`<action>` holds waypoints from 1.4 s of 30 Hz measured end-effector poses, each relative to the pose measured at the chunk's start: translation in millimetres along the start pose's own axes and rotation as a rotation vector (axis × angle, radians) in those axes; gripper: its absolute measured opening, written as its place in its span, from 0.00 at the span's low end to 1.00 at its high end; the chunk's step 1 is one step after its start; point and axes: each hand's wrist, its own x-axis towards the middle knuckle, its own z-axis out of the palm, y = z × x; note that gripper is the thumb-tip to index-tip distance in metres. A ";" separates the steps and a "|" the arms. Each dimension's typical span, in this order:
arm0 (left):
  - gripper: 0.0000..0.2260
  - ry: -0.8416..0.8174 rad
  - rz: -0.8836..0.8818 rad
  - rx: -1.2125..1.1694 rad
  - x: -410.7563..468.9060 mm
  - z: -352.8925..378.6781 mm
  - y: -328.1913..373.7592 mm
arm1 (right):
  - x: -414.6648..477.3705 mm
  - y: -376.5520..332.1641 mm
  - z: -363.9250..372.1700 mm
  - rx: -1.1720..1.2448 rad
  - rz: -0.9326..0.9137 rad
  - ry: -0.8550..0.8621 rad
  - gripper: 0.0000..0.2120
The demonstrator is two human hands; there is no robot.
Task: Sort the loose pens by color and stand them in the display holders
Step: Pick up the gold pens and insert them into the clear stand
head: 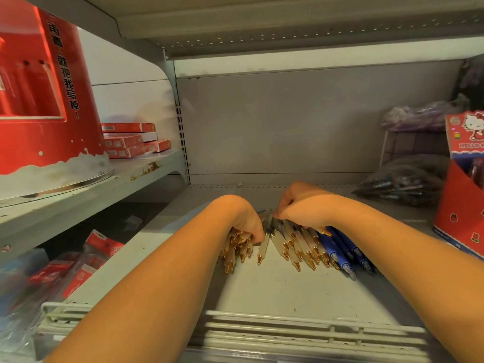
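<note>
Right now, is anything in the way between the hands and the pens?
Nothing visible. The left hand grips a bunch of gold-tipped white pens, and the right hand pinches the far ends of more of them, fanned out beside the blue pens.

— What did the person have on the arms?
— Bare skin only. The left forearm (157, 284) and the right forearm (392, 258) were both uncovered from the bottom edge of the view up to the wrists.
— And the hands?
— The left hand (248, 226) and the right hand (298, 205) were bare too, with slender wrists. The nails were too small to make out.
</note>
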 end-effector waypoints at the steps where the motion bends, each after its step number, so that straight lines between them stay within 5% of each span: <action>1: 0.11 0.001 -0.005 -0.018 -0.5 0.5 0.3 | -0.4 -0.4 0.0 0.005 -0.001 0.000 0.14; 15: 0.07 0.148 0.018 -0.036 -3.3 5.0 15.6 | -6.3 -3.8 -1.9 0.050 0.023 0.030 0.07; 19: 0.13 0.198 -0.006 -0.037 3.8 7.5 11.7 | -7.7 -2.9 -2.6 0.073 0.040 0.043 0.10; 24: 0.06 0.273 -0.072 -0.203 9.0 6.1 -2.0 | -8.3 -2.8 -3.9 0.096 0.047 0.051 0.09; 27: 0.11 0.283 -0.088 -0.319 13.2 6.0 -13.0 | -8.4 -2.6 -4.0 0.103 0.050 0.052 0.11; 35: 0.10 0.152 -0.014 -0.623 19.7 3.2 -28.5 | -2.8 0.0 -2.7 0.128 0.059 0.066 0.05; 42: 0.04 0.160 0.053 -0.737 18.0 -1.7 -32.6 | 1.0 1.5 -5.5 0.207 0.065 0.086 0.17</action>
